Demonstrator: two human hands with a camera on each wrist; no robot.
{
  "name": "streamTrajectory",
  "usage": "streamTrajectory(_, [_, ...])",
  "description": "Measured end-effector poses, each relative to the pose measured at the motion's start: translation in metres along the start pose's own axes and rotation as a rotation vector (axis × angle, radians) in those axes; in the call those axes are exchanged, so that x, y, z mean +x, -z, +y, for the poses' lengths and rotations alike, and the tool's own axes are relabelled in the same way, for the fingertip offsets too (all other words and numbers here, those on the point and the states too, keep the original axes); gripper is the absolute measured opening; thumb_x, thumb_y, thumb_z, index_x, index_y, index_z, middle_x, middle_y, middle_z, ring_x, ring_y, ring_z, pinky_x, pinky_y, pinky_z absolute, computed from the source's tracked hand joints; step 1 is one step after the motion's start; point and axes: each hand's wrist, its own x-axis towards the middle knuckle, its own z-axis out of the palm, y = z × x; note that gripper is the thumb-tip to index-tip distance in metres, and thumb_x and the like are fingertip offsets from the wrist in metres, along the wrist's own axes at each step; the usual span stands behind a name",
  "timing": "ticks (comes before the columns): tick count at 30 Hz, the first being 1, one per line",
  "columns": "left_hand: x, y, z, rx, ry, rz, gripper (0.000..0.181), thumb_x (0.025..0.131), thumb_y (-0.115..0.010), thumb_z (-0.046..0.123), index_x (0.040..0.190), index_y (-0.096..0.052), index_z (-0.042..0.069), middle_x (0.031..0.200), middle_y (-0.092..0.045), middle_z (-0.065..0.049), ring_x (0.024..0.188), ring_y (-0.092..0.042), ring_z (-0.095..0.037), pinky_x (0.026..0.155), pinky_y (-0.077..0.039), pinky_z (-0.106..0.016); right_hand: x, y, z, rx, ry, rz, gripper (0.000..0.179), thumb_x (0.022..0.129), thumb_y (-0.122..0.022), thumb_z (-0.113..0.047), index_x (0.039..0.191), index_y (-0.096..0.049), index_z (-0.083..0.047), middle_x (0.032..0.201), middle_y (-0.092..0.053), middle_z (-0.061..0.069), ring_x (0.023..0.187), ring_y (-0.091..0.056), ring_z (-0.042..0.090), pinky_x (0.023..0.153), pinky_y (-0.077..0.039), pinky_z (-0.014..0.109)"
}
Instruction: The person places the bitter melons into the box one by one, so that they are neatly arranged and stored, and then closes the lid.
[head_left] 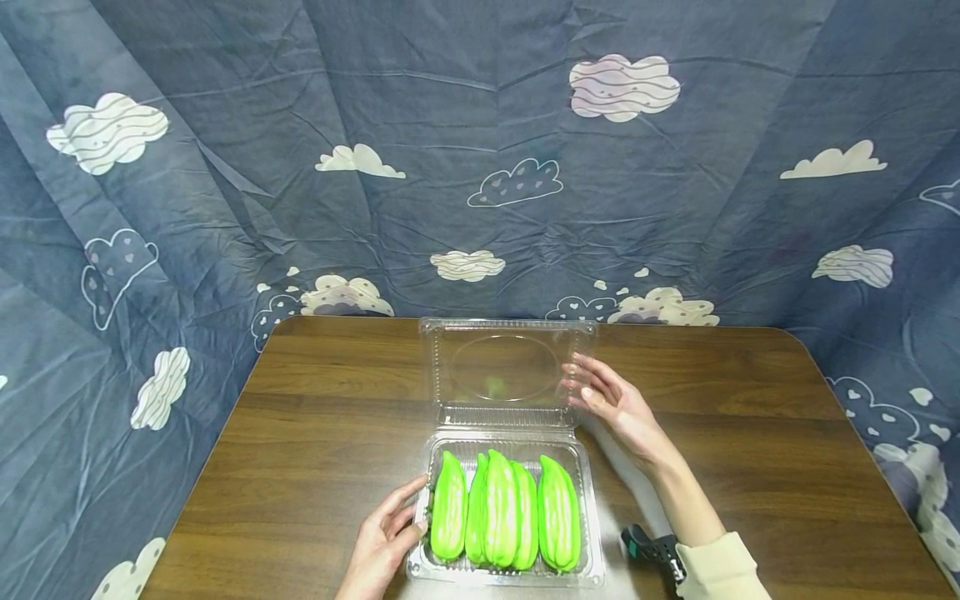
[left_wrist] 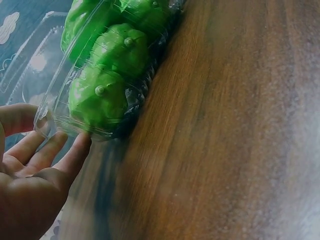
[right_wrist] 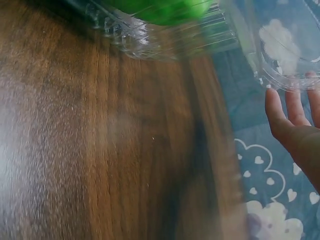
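A clear plastic clamshell box (head_left: 592, 533) sits at the table's front with its lid (head_left: 517, 367) raised at the back. Inside lie several long, bright green, ridged pieces (head_left: 558, 517) with tapered tips, like toy vegetables; small round knobs show on their ends in the left wrist view. My left hand (head_left: 382, 533) holds the box's left side, thumb at the rim and fingers (left_wrist: 77, 152) against the side wall. With fingers loosely extended, my right hand (head_left: 618, 412) touches the lid's right edge. Its fingertips (right_wrist: 271, 95) lie right at that edge in the right wrist view.
The brown wooden table (head_left: 315, 467) stretches out on both sides of the box. A blue cloud-print curtain (head_left: 450, 167) hangs behind the table's back edge. A black strapped device (head_left: 652, 550) sits at the right wrist, near a cream sleeve (head_left: 720, 571).
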Motion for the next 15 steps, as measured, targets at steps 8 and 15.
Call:
streamTrajectory(8, [-0.001, 0.0, 0.001, 0.008, 0.022, 0.002, 0.057, 0.087, -0.058, -0.009, 0.142, -0.044, -0.007, 0.136, -0.05, -0.032, 0.117, -0.058, -0.02, 0.094, -0.048, -0.024, -0.013, 0.002, -0.008, -0.097, 0.033, -0.023, 0.05, 0.097, -0.048, 0.008, 0.146, -0.035, 0.006, 0.143, -0.045, 0.028, 0.13, -0.047, 0.033, 0.105, -0.042, 0.035])
streamTrajectory(15, [-0.001, 0.0, 0.001, 0.004, 0.03, 0.003, 0.057, 0.087, -0.057, -0.01, 0.143, -0.043, -0.007, 0.143, -0.044, -0.03, 0.117, -0.058, -0.018, 0.095, -0.048, -0.026, -0.025, 0.002, -0.013, -0.142, 0.002, -0.012, 0.049, 0.096, -0.052, 0.007, 0.144, -0.04, 0.003, 0.143, -0.047, 0.025, 0.13, -0.049, 0.027, 0.106, -0.041, 0.032])
